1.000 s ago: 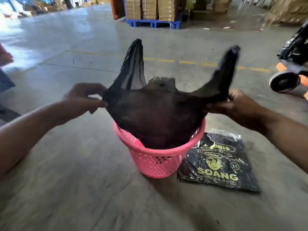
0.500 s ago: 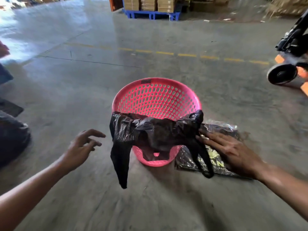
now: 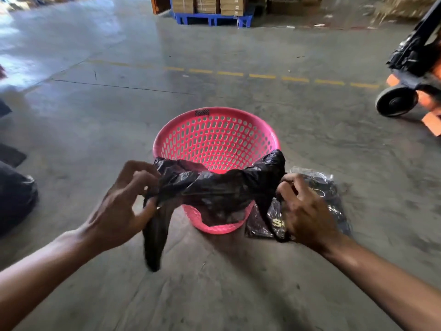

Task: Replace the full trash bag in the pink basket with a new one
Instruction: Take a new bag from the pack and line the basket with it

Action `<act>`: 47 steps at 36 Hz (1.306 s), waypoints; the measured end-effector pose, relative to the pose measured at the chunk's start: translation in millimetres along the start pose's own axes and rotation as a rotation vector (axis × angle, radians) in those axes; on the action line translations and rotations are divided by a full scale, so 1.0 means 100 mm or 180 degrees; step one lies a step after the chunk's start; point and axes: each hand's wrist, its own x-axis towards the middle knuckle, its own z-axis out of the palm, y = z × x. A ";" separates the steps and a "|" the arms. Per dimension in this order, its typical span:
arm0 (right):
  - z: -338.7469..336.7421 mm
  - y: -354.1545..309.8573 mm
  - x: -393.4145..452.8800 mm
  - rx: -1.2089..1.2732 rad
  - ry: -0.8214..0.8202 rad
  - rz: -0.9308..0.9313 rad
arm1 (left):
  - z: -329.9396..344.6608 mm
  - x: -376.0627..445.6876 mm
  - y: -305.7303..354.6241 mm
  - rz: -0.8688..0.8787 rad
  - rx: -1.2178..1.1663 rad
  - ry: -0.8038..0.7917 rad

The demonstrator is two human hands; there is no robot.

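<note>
With my left hand (image 3: 124, 201) and right hand (image 3: 303, 206) each gripping the new black bag (image 3: 214, 189), only the near rim of the pink basket (image 3: 214, 139) is covered, so lining remains.

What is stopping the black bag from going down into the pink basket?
Nothing visible. The black bag already drapes over the near rim of the pink basket, whose inside looks empty. The left hand and right hand hold its ends.
</note>
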 end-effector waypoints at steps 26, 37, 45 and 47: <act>0.02 0.82 0.26 0.0310 -0.0488 0.0667 | 0.08 0.14 -0.64 -0.1655 0.1246 -0.0882; 0.22 1.22 1.19 0.1137 -0.1195 0.1208 | -0.12 0.91 -1.33 -0.2294 0.0510 -0.1361; 0.15 1.18 1.66 0.2821 -0.1583 0.2025 | -0.34 1.07 -1.39 -0.2577 -0.1855 -0.2118; 0.14 1.14 1.68 0.2633 -0.1285 0.2019 | -0.36 1.06 -1.34 -0.2527 -0.2035 -0.1854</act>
